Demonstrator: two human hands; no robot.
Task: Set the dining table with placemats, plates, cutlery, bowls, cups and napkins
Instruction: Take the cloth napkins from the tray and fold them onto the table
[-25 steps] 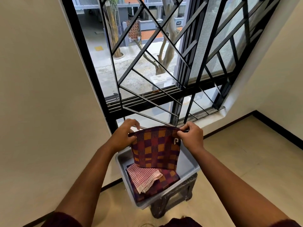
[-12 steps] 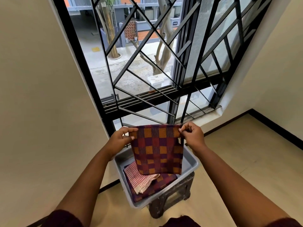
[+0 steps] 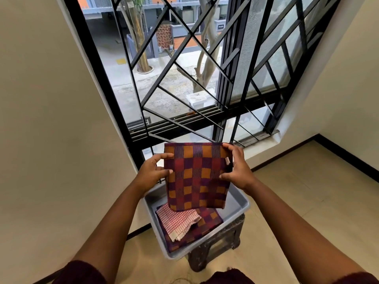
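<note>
Lower centre of frame, over grey plastic tub [image 3: 242, 203]: I judge folded maroon-and-orange checked cloth placemat [image 3: 196, 175] light, limp; left hand [image 3: 152, 174] and right hand [image 3: 238, 170] pinch its side edges.

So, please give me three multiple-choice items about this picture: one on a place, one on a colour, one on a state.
1. Where is the small red-and-white checked cloth?
A) in the grey tub
B) on the floor
C) on the window sill

2. What colours is the held cloth?
A) blue and white
B) maroon and orange
C) green and yellow

3. How is the held cloth held?
A) left hand only
B) right hand only
C) both hands

A: it lies inside the tub.
B: maroon and orange checks.
C: each hand grips one side.
</note>
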